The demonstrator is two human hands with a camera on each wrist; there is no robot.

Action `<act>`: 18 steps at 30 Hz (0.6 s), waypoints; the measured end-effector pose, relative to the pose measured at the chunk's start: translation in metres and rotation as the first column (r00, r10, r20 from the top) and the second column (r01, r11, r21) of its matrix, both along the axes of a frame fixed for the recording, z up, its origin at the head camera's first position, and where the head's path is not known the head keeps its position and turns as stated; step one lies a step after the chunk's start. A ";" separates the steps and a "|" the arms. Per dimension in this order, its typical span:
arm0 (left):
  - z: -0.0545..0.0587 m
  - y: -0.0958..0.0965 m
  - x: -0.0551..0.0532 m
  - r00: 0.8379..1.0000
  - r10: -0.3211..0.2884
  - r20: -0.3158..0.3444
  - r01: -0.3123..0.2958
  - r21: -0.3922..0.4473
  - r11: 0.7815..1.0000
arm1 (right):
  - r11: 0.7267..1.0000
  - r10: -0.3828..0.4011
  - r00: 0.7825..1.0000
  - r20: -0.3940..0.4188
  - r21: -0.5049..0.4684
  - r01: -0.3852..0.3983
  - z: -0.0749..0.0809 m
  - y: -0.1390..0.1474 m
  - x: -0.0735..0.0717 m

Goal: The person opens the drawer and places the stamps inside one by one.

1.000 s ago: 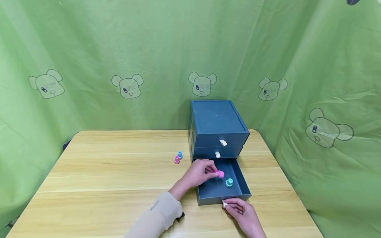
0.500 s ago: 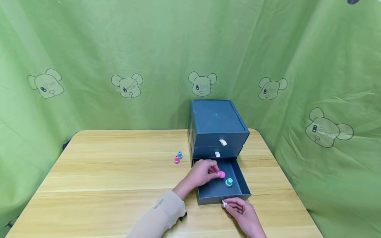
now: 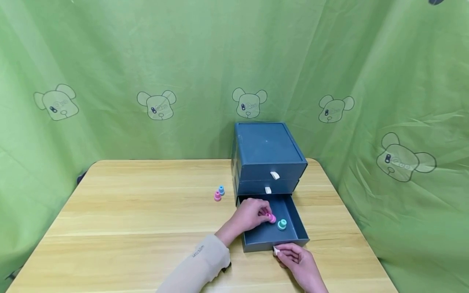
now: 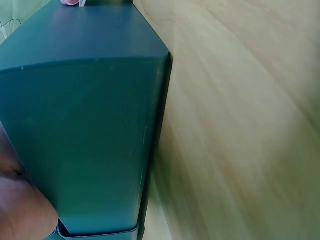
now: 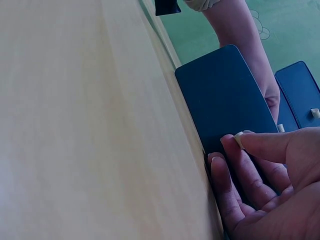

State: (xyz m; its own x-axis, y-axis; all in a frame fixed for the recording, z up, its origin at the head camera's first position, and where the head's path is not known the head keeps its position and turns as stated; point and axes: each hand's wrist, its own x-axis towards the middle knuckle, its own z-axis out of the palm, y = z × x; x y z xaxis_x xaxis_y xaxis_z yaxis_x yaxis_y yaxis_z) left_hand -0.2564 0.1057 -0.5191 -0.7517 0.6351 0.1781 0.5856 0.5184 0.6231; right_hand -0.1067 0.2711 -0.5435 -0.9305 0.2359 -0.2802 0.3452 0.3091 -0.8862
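In the head view, my left hand [image 3: 251, 213] reaches over the left wall of the pulled-out bottom drawer [image 3: 256, 246]. Its thumb and fingers pinch a small pink stepped peg [image 3: 272, 219], low inside the drawer. Whether the peg touches the drawer floor, I cannot tell. A similar mint-green peg [image 3: 281, 224] stands in the drawer just to its right. My right hand [image 3: 299, 262] pinches the white pull tab [image 3: 276, 251] on the drawer's front; the right wrist view shows thumb and index finger on that tab [image 5: 239, 139]. In the left wrist view, only part of my left hand [image 4: 22, 205] shows beside the drawer wall [image 4: 85, 135].
The dark blue drawer cabinet [image 3: 269, 142] stands at the back right of the wooden table [image 3: 139, 215]. Its two upper drawers are closed. A pink peg [image 3: 218, 197] and a blue peg [image 3: 221, 190] stand on the table left of it. Green curtain [image 3: 205, 61] hangs behind.
My left hand has moved slightly right and toward me, and the pink peg it pinches is a little lower in the drawer. My right hand stays on the tab.
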 end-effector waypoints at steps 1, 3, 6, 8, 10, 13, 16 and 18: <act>0.000 0.000 0.000 1.000 -0.001 0.000 0.001 -0.006 1.000 | 1.000 0.000 1.000 -0.002 0.001 0.000 0.000 0.000 0.000; 0.000 0.000 0.000 1.000 -0.005 0.000 0.005 -0.016 1.000 | 1.000 0.003 1.000 -0.007 0.004 -0.003 -0.001 0.000 0.000; 0.001 0.000 0.001 1.000 -0.009 -0.004 0.009 -0.027 1.000 | 1.000 0.000 1.000 -0.003 0.005 0.000 -0.001 0.000 0.000; 0.001 0.000 0.001 1.000 -0.010 -0.005 0.010 -0.032 0.999 | 1.000 0.005 1.000 -0.005 0.009 -0.005 -0.002 0.001 -0.001; 0.001 0.000 0.001 1.000 -0.010 -0.005 0.010 -0.033 0.999 | 1.000 0.004 1.000 0.000 0.012 -0.004 -0.002 0.001 -0.001; 0.001 -0.001 0.001 1.000 -0.011 -0.001 0.011 -0.031 0.999 | 1.000 0.006 1.000 0.004 0.017 -0.006 -0.002 0.001 -0.001; 0.001 -0.002 0.001 1.000 -0.013 0.006 0.013 -0.015 1.000 | 1.000 0.003 1.000 0.011 0.022 -0.004 -0.003 0.001 -0.001; 0.000 -0.003 0.001 1.000 -0.017 0.009 0.017 0.003 1.000 | 1.000 0.003 1.000 0.015 0.028 -0.003 -0.003 0.001 -0.001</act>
